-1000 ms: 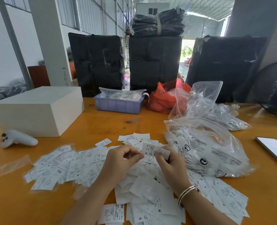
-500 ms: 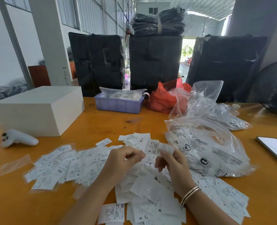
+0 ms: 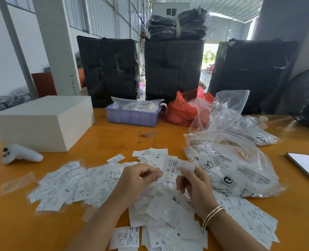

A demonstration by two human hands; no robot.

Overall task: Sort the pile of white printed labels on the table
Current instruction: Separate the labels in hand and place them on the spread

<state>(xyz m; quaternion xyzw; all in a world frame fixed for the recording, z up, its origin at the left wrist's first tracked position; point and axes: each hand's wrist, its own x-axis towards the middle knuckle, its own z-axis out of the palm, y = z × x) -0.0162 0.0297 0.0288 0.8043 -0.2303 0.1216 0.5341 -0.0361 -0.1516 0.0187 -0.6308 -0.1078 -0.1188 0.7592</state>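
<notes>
Status: sorting is at an early stage, by my judgement. My right hand pinches a small stack of labels at frame centre, with an "S" legible on the top one. My left hand is curled with thumb and fingertips together at the stack's left edge; I cannot tell whether it holds a label.

Remaining: the pile of labels lies loose on the table across the lower centre of the frame, with a thinner spread running to the lower left. Mixed sizes (S, M, XXL) are readable in it, so most of the work is left. No separated, finished groups are clearly visible.

Containers:
- Purple bin, upper centre: holds clear packets with printed contents.
- Red bag, right of the bin: contents not readable.
- Clear bags, right of centre: printed film; contents hard to tell.
- White box, left: closed.
</notes>
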